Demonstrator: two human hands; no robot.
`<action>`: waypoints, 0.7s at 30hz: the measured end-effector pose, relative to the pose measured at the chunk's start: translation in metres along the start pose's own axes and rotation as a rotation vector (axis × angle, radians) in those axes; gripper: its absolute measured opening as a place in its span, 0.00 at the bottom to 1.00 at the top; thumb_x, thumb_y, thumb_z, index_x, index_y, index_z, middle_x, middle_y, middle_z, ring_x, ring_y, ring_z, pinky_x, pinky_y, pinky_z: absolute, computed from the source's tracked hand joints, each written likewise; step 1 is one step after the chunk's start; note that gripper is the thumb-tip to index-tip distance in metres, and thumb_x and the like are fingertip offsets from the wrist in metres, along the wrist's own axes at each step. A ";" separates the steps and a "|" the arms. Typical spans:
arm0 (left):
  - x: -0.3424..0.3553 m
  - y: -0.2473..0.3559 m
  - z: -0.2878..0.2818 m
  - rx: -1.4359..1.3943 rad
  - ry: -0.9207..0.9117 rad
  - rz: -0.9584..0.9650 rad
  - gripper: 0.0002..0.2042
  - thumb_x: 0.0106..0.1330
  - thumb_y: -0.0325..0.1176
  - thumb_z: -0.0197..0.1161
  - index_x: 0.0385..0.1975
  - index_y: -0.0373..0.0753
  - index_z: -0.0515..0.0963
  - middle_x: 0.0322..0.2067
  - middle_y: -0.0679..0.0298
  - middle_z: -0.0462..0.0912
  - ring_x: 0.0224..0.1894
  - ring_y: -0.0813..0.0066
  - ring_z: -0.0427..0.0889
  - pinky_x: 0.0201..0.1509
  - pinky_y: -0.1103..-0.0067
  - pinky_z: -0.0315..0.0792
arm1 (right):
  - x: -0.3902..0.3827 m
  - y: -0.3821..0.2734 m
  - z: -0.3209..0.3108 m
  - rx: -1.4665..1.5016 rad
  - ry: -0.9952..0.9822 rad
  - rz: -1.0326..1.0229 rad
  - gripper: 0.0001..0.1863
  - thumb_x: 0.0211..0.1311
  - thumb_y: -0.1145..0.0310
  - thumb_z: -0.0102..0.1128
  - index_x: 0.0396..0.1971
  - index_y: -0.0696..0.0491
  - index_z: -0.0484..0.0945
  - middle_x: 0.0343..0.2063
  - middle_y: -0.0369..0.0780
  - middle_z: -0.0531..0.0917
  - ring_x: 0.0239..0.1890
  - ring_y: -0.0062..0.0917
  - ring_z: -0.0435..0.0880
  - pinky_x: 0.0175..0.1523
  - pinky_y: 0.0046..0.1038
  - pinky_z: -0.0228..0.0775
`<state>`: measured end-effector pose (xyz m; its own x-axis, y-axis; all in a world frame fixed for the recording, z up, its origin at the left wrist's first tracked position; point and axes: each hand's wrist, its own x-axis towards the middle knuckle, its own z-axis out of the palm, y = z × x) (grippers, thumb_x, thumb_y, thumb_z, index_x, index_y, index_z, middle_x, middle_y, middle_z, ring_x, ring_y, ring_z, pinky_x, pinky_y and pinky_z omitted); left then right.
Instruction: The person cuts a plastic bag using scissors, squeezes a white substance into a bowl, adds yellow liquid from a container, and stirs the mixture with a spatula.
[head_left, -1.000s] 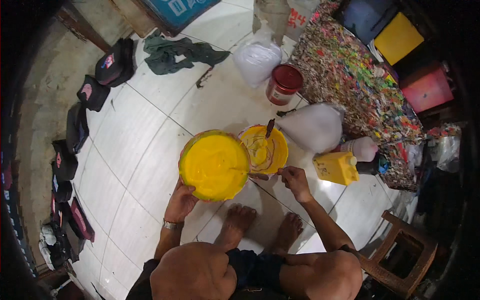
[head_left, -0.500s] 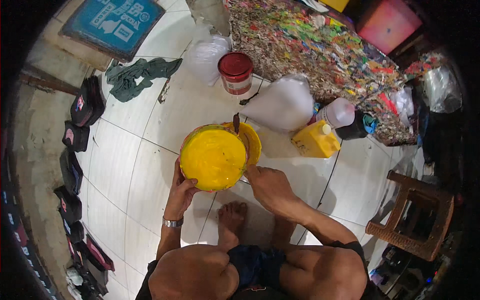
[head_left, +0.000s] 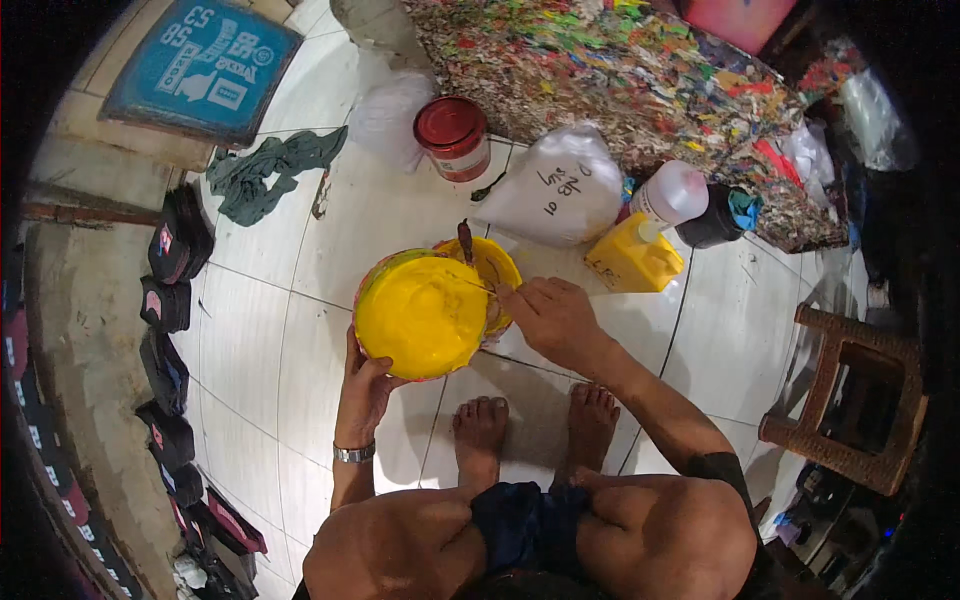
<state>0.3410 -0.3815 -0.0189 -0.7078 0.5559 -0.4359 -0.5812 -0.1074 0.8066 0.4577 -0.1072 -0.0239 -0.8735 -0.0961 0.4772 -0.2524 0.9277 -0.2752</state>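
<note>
My left hand point(head_left: 366, 388) grips the lower left rim of a round tub of thick yellow paint point(head_left: 420, 318), its thumb over the edge. The tub is tilted so that its paint faces me. In my right hand point(head_left: 556, 316), fingers closed, is a thin stick-like tool point(head_left: 487, 289). Its tip reaches the paint by the tub's right rim; its exact kind is hard to make out. Partly behind the tub stands a second yellow-stained container point(head_left: 503, 262). A dark brown-handled tool point(head_left: 465, 238) sticks up by its rim.
Beyond the tubs are a red-lidded can point(head_left: 451, 138), a full white plastic bag point(head_left: 556, 190), a yellow jerrycan point(head_left: 636, 254) and a white bottle point(head_left: 672, 194). A green cloth point(head_left: 272, 172) lies far left; a brown stool point(head_left: 852, 398) stands right. Dark stacked pieces point(head_left: 180, 240) line the left.
My right hand has moved slightly up and right, and the thin tool now shows over the paint. The tub has shifted a little left, and its paint surface looks stirred. The view has shifted.
</note>
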 end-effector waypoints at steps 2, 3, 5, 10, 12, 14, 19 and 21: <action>0.001 -0.002 0.000 0.010 0.003 0.005 0.37 0.57 0.26 0.60 0.68 0.44 0.50 0.62 0.53 0.62 0.62 0.52 0.70 0.51 0.57 0.81 | -0.014 0.004 0.019 -0.011 -0.016 0.021 0.15 0.52 0.69 0.58 0.40 0.57 0.76 0.30 0.37 0.81 0.33 0.26 0.82 0.34 0.28 0.74; 0.001 -0.001 -0.002 0.019 0.010 0.010 0.37 0.57 0.26 0.60 0.68 0.44 0.51 0.62 0.53 0.62 0.62 0.52 0.70 0.51 0.57 0.81 | -0.021 -0.001 0.031 -0.004 -0.006 0.031 0.15 0.52 0.69 0.58 0.41 0.57 0.76 0.31 0.37 0.81 0.33 0.26 0.82 0.34 0.28 0.74; -0.001 0.000 0.000 0.029 0.015 -0.002 0.37 0.58 0.26 0.60 0.68 0.44 0.51 0.62 0.53 0.62 0.62 0.52 0.70 0.51 0.57 0.81 | -0.032 -0.011 0.040 0.007 0.017 0.061 0.16 0.51 0.70 0.59 0.41 0.58 0.77 0.29 0.38 0.81 0.32 0.26 0.82 0.34 0.28 0.75; 0.000 0.003 0.003 0.078 0.021 -0.015 0.37 0.58 0.27 0.60 0.68 0.44 0.51 0.61 0.53 0.63 0.61 0.53 0.70 0.51 0.58 0.81 | -0.038 -0.029 0.041 0.029 0.024 0.127 0.17 0.48 0.71 0.62 0.41 0.60 0.78 0.25 0.38 0.81 0.28 0.26 0.82 0.33 0.28 0.75; 0.000 0.003 0.005 0.071 0.026 -0.017 0.37 0.57 0.27 0.60 0.68 0.44 0.51 0.61 0.53 0.63 0.61 0.53 0.70 0.51 0.58 0.81 | -0.041 -0.034 0.042 0.017 0.029 0.119 0.18 0.48 0.71 0.62 0.41 0.60 0.78 0.25 0.37 0.81 0.28 0.25 0.82 0.32 0.27 0.75; 0.001 0.005 0.007 0.074 0.017 0.001 0.37 0.57 0.27 0.59 0.68 0.43 0.51 0.61 0.53 0.63 0.61 0.53 0.71 0.50 0.58 0.81 | -0.043 -0.038 0.043 0.011 0.017 0.121 0.18 0.48 0.70 0.62 0.42 0.60 0.78 0.26 0.37 0.82 0.28 0.25 0.82 0.32 0.27 0.75; 0.004 0.011 0.008 0.084 0.005 -0.016 0.37 0.58 0.27 0.58 0.68 0.43 0.50 0.61 0.53 0.64 0.61 0.53 0.71 0.50 0.57 0.81 | -0.048 -0.041 0.045 -0.001 -0.076 0.161 0.21 0.50 0.67 0.60 0.46 0.59 0.75 0.28 0.36 0.80 0.34 0.26 0.81 0.36 0.28 0.75; 0.005 0.011 0.005 0.095 0.012 -0.013 0.37 0.58 0.27 0.58 0.68 0.43 0.49 0.61 0.52 0.64 0.60 0.52 0.72 0.50 0.57 0.81 | -0.048 -0.040 0.045 -0.010 -0.076 0.157 0.22 0.50 0.67 0.60 0.47 0.59 0.75 0.28 0.36 0.80 0.34 0.25 0.81 0.36 0.28 0.75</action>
<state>0.3335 -0.3758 -0.0103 -0.7053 0.5472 -0.4507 -0.5501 -0.0216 0.8348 0.4914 -0.1562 -0.0735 -0.9311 0.0236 0.3641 -0.1062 0.9371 -0.3325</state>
